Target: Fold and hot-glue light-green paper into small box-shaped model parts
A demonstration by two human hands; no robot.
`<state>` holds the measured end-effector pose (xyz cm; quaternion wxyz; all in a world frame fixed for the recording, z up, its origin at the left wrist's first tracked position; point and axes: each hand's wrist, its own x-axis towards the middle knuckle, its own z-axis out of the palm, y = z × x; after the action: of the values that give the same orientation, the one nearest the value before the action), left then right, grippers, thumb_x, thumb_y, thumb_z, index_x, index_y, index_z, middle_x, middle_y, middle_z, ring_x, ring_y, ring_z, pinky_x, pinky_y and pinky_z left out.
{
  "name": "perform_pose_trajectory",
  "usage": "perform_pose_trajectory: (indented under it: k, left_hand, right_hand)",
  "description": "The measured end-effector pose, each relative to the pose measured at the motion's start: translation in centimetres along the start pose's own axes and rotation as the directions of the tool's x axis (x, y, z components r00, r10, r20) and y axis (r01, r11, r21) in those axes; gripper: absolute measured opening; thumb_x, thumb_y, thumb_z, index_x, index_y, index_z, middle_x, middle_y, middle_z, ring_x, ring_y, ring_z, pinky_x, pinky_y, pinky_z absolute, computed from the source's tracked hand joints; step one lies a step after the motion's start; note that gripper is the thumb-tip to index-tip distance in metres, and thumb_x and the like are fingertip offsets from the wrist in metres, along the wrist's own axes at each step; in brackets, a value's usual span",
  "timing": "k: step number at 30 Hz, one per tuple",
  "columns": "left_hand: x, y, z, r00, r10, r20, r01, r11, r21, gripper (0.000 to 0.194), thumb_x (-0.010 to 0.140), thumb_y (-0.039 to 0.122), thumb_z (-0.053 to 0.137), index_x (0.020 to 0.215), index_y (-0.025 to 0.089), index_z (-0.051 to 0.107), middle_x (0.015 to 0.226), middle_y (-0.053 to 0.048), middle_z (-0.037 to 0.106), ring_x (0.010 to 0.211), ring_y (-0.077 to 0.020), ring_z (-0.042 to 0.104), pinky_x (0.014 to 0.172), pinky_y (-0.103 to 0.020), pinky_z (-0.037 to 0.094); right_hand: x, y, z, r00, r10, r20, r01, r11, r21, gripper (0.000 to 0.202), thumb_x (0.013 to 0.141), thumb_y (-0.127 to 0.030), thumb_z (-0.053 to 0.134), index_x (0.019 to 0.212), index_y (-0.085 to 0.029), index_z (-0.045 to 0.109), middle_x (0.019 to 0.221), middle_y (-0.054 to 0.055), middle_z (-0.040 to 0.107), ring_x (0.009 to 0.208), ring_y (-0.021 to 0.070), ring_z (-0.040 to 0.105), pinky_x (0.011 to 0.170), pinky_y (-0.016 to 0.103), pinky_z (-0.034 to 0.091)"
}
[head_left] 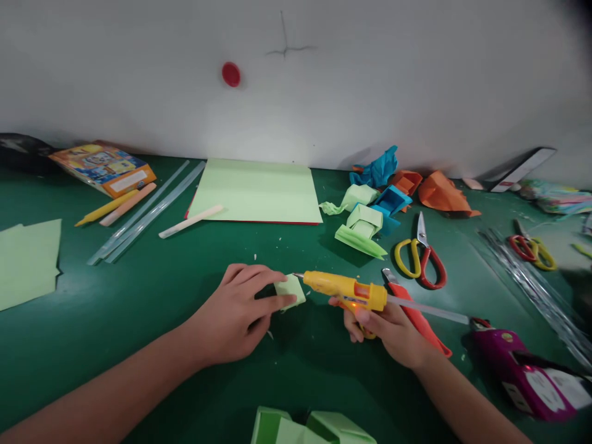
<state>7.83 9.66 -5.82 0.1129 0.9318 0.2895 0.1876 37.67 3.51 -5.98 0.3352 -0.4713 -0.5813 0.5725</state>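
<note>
My right hand is wrapped round the grip of a yellow hot glue gun, with a long clear glue stick poking out of its back. The gun's metal nozzle points left, at the top edge of a small folded light-green paper piece. My left hand presses that paper piece to the green table with its fingertips. Beneath my right wrist lies a red box cutter, partly hidden. At the bottom edge, larger folded green paper shapes show only in part.
Scissors and several crumpled or folded paper pieces lie at right, near a purple power box and clear sticks. Behind sits a green paper stack; at left are glue sticks, a crayon box and green sheets.
</note>
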Motion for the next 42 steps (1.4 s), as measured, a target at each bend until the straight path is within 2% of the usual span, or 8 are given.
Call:
perform_pose_trajectory:
  k: [3, 6, 11, 16, 20, 29, 33, 42]
  left_hand:
    - [0.0, 0.0, 0.0, 0.997, -0.048, -0.056, 0.046, 0.999, -0.028, 0.040, 0.097, 0.014, 0.048, 0.128, 0.031, 0.067, 0.134, -0.005, 0.065, 0.123, -0.0257, 0.056, 0.099, -0.044, 0.039]
    - [0.0, -0.2, 0.0, 0.993, -0.080, -0.091, 0.075, 0.996, -0.057, 0.033, 0.098, 0.016, 0.050, 0.123, 0.028, 0.069, 0.131, -0.006, 0.066, 0.122, -0.0252, 0.056, 0.101, -0.044, 0.039]
    - [0.0, -0.2, 0.1, 0.990, -0.011, -0.140, 0.000, 0.997, -0.078, 0.029, 0.098, 0.014, 0.051, 0.111, 0.028, 0.073, 0.115, -0.006, 0.067, 0.110, -0.0233, 0.059, 0.094, -0.041, 0.040]
    - [0.0, -0.2, 0.2, 0.993, 0.081, -0.089, -0.085, 0.996, -0.041, 0.027, 0.098, 0.013, 0.050, 0.111, 0.021, 0.072, 0.096, -0.005, 0.067, 0.088, -0.0195, 0.059, 0.080, -0.038, 0.038]
    - [0.0, -0.1, 0.2, 0.995, 0.084, -0.054, -0.085, 0.996, -0.030, 0.024, 0.098, 0.013, 0.049, 0.105, 0.019, 0.072, 0.093, -0.004, 0.066, 0.084, -0.0190, 0.057, 0.076, -0.037, 0.037]
    - [0.0, -0.1, 0.5, 0.997, 0.066, -0.032, -0.066, 0.998, -0.007, 0.027, 0.098, 0.014, 0.049, 0.107, 0.021, 0.074, 0.097, -0.005, 0.067, 0.090, -0.0212, 0.057, 0.078, -0.039, 0.038]
    - [-0.1, 0.1, 0.5, 0.997, 0.033, -0.070, -0.032, 0.999, 0.010, 0.027, 0.095, 0.015, 0.053, 0.105, 0.025, 0.076, 0.106, -0.006, 0.068, 0.101, -0.0249, 0.058, 0.083, -0.042, 0.040]
    - [-0.4, 0.1, 0.7, 0.996, -0.065, -0.057, 0.066, 0.998, 0.005, 0.030, 0.091, 0.016, 0.056, 0.102, 0.033, 0.079, 0.127, -0.006, 0.064, 0.118, -0.0314, 0.052, 0.091, -0.048, 0.040]
  right_hand:
    - [-0.3, 0.3, -0.1, 0.999, -0.012, -0.042, 0.014, 0.999, 0.047, 0.048, 0.099, -0.059, 0.052, 0.108, -0.015, 0.068, 0.063, -0.001, 0.054, 0.058, 0.0155, 0.051, 0.056, 0.030, 0.039]
    - [-0.2, 0.3, -0.1, 0.999, -0.015, -0.035, 0.017, 0.998, 0.059, 0.049, 0.098, -0.061, 0.053, 0.100, -0.015, 0.069, 0.062, -0.001, 0.054, 0.059, 0.0158, 0.053, 0.055, 0.029, 0.039]
    - [-0.2, 0.3, -0.2, 1.000, -0.020, -0.013, 0.020, 1.000, -0.017, 0.048, 0.100, -0.060, 0.051, 0.085, -0.017, 0.067, 0.062, 0.000, 0.055, 0.061, 0.0158, 0.055, 0.059, 0.030, 0.044]
    - [-1.0, -0.5, -0.1, 1.000, -0.023, 0.009, 0.024, 0.982, -0.185, 0.043, 0.100, -0.053, 0.055, 0.073, -0.020, 0.060, 0.069, 0.001, 0.060, 0.064, 0.0155, 0.055, 0.062, 0.030, 0.047]
    - [-1.2, -1.4, 0.4, 1.000, 0.009, 0.014, -0.005, 0.964, -0.266, 0.032, 0.101, -0.050, 0.055, 0.087, -0.022, 0.064, 0.074, 0.000, 0.060, 0.063, 0.0154, 0.057, 0.057, 0.027, 0.047]
    - [-1.0, -1.8, 1.3, 0.999, 0.040, -0.015, -0.042, 0.888, -0.458, 0.033, 0.103, -0.050, 0.048, 0.085, -0.022, 0.054, 0.072, -0.002, 0.055, 0.063, 0.0142, 0.053, 0.059, 0.028, 0.042]
    - [-0.9, -2.7, 1.9, 0.997, 0.071, 0.006, -0.059, 0.864, -0.500, 0.033, 0.102, -0.050, 0.047, 0.085, -0.023, 0.051, 0.075, -0.002, 0.054, 0.061, 0.0139, 0.052, 0.057, 0.029, 0.040]
    - [-0.3, -3.3, 2.4, 0.999, 0.054, 0.001, -0.042, 0.789, -0.613, 0.032, 0.103, -0.047, 0.042, 0.082, -0.024, 0.048, 0.074, -0.002, 0.051, 0.059, 0.0146, 0.049, 0.056, 0.030, 0.035]
